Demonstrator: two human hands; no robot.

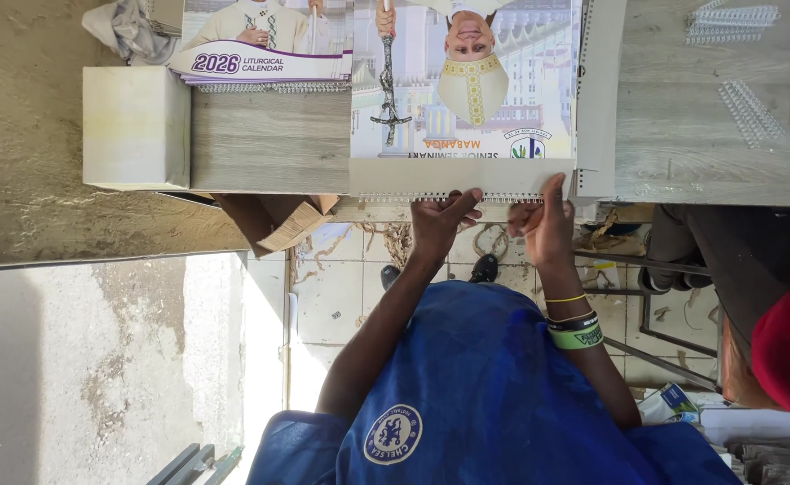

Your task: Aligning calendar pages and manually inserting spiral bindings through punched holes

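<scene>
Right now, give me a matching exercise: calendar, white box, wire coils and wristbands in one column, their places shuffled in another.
1 calendar
2 white box
3 wire coils
4 wristbands

A far right of the table
B on the right wrist
C left end of the table
D near edge, held by left hand and right hand

Pairs: 1-D, 2-C, 3-A, 4-B

Binding workshop: calendars (462,99), wire spirals (750,112)
</scene>
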